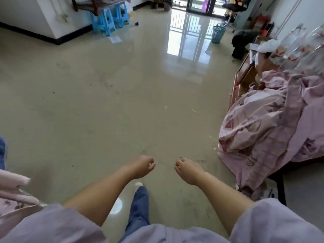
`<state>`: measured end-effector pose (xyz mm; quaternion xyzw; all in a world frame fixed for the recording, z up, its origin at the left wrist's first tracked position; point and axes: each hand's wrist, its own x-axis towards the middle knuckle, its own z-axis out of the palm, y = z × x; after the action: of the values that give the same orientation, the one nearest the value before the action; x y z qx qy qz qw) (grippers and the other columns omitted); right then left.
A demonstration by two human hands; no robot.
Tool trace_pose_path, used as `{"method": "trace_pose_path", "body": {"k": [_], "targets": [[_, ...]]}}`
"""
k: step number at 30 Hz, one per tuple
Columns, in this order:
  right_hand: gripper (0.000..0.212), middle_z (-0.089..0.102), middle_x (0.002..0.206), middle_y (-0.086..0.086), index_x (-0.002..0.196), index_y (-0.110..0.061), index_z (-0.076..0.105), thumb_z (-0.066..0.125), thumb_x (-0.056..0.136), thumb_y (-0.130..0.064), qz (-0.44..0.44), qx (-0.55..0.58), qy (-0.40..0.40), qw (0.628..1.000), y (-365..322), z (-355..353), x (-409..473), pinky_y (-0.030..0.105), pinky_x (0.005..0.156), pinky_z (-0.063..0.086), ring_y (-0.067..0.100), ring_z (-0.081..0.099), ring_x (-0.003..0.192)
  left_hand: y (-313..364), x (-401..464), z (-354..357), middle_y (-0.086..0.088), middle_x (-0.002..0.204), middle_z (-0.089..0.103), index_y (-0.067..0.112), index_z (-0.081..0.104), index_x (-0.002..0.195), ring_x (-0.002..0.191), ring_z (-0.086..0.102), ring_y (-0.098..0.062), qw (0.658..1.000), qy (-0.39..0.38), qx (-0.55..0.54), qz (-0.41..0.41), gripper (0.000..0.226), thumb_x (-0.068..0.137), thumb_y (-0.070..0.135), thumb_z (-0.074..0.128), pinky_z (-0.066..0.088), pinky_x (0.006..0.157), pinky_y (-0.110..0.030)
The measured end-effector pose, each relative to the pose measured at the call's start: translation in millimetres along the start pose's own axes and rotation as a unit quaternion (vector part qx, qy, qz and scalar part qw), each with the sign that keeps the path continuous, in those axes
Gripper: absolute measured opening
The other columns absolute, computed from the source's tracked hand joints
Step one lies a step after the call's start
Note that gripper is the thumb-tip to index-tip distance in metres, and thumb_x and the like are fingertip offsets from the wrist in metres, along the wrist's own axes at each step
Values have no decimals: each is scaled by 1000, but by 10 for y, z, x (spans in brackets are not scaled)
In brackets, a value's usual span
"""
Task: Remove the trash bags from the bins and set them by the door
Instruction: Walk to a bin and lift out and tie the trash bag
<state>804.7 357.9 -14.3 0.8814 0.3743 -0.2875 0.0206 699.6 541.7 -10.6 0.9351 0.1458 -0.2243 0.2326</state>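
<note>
At the left edge of the room stand two blue plastic stools (pixel 112 18) against the white wall, with a sheet of paper (pixel 114 39) lying on the glossy floor (pixel 87 102) nearby. Lower down, the left hand (pixel 142 166) hangs out in front of the body, fingers loosely curled and holding nothing; the right hand (pixel 188 170) beside it is the same, relaxed and bare. Between them a blue trouser leg (pixel 139 206) is stepping forward. Farther right and well across the floor, by the glass balcony door (pixel 199 4), sits a blue mesh bin (pixel 218 34) (whether it holds a bag cannot be told from here). A pink quilt (pixel 273 127) spills over the bed at the right edge.

A liner in so small a basket is likely thin, soft and light, prone to tearing on the mesh. Gathering its rim with both hands and lifting straight up seems the safest hold.
</note>
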Motion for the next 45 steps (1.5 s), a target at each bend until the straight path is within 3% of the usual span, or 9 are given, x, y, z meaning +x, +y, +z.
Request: {"method": "trace_pose_path", "body": {"k": [10, 17, 27, 37, 45], "targets": [[41, 48, 129, 11, 126, -14, 49, 26, 101, -37, 21, 19, 44, 999, -145, -1601, 2173, 40, 96, 39, 31, 46, 121, -648, 1896, -1895, -11, 125, 59, 16, 54, 122, 113, 55, -30, 996, 22, 88, 22, 38, 99, 38, 34, 42, 90, -34], [41, 49, 129, 10, 127, -14, 48, 26, 101, -37, 53, 25, 29, 998, 411, -2344, 3481, 39, 95, 39, 30, 48, 118, -692, 3424, -2689, -11, 124, 59, 15, 55, 122, 112, 55, -30, 991, 2, 123, 52, 39, 99, 37, 34, 42, 92, -35], [41, 47, 132, 11, 128, -14, 48, 24, 101, -36, 28, -23, 33, 999, 1300, -4001, 5587, 41, 99, 36, 29, 43, 124, -710, 5741, -4167, -10, 127, 58, 16, 57, 121, 120, 49, -28, 992, 39, 118, 33, 37, 99, 36, 34, 37, 96, -34], [39, 44, 133, 12, 130, -12, 45, 27, 102, -32, -12, -26, 6, 1000, 1676, -5347, 7996, 39, 97, 41, 30, 42, 124, -1322, 7964, -5481, -10, 128, 51, 17, 54, 124, 115, 51, -32, 997, 33, 69, 5, 39, 98, 39, 35, 41, 97, -37], [41, 46, 133, 11, 129, -14, 47, 26, 100, -35, 29, 38, 35, 998, 1777, -6690, 9747, 40, 99, 39, 30, 43, 124, -1773, 9762, -6989, -12, 126, 51, 18, 52, 123, 115, 51, -33, 995, 10, 94, 14, 39, 96, 42, 35, 42, 96, -39]]}}
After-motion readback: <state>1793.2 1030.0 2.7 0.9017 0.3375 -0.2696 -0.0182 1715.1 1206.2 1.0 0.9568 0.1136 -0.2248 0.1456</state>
